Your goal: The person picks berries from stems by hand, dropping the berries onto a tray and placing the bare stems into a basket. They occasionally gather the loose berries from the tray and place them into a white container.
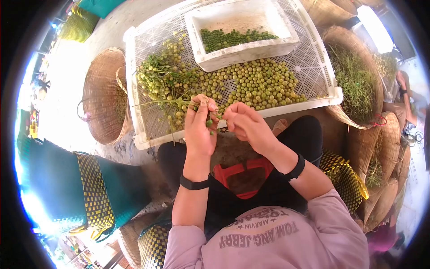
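My left hand (200, 127) is closed round a thin green stem (163, 102) that sticks out to the left. Small round green fruits (209, 122) hang just by its fingertips. Close beside it, my right hand (250, 124) has thumb and fingers pinched together; what they grip, if anything, is too small to make out. Both hands are over the near edge of a white perforated tray (313, 99). Loose yellow-green fruits (262, 83) cover its near middle, and a heap of leafy sprigs with fruits (161, 74) lies on its left.
On the tray, a white foam box (251, 56) holds dark green fruits (233, 39). Woven baskets stand to the left (103, 94) and right (354, 80), the right one full of green stems. A red stool (244, 172) is between my legs. Another person's arm (405, 92) shows at far right.
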The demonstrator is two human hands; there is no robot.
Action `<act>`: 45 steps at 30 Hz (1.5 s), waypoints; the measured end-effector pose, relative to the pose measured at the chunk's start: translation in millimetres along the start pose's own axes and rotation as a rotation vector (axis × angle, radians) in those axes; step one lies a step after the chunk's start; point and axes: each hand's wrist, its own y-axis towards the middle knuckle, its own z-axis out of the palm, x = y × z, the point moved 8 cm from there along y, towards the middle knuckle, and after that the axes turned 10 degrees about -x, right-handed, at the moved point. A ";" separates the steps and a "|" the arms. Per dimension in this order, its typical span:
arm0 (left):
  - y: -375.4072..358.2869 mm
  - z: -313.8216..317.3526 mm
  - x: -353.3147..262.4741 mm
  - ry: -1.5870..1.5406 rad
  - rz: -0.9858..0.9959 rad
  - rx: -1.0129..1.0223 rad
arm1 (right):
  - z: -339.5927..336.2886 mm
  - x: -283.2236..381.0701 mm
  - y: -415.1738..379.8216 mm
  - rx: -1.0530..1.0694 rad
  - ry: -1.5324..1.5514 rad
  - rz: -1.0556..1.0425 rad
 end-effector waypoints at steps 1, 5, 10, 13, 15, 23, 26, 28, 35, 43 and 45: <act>-1.1 0.3 -2.4 0.112 0.060 -0.022 | -1.2 3.5 1.4 -0.094 -0.178 -0.094; -2.7 3.9 -2.5 0.184 0.186 0.009 | 0.3 9.9 3.7 -0.104 -0.415 -0.541; -0.5 -1.2 4.0 -0.106 -0.037 -0.010 | 6.1 8.3 -5.0 -0.059 -0.086 -0.193; 2.2 -3.5 2.4 -0.224 -0.076 0.071 | 0.5 -0.8 -5.2 0.091 0.215 0.038; 0.8 -3.1 2.6 -0.173 -0.079 0.068 | -1.5 -0.9 -2.8 0.055 0.185 0.062; -13.3 1.4 10.1 0.014 -0.191 -0.051 | 5.3 19.1 -0.4 -0.082 -0.270 -0.455; -9.1 -3.7 14.9 -0.034 -0.210 0.008 | 5.6 17.8 -2.0 -0.086 -0.203 -0.353; -7.0 -4.6 16.8 -0.129 -0.231 0.025 | 5.6 14.4 0.1 -0.063 -0.177 -0.292; 3.2 -27.2 -4.2 -0.100 -0.061 -0.171 | -17.0 0.7 19.6 -0.118 0.229 0.226; 14.0 -31.4 -27.1 0.145 0.196 -0.220 | -57.6 168.5 154.9 -0.495 -0.989 -0.855; 15.0 -30.5 -33.8 0.178 0.250 -0.219 | -20.0 171.7 128.8 -0.617 -1.495 -1.366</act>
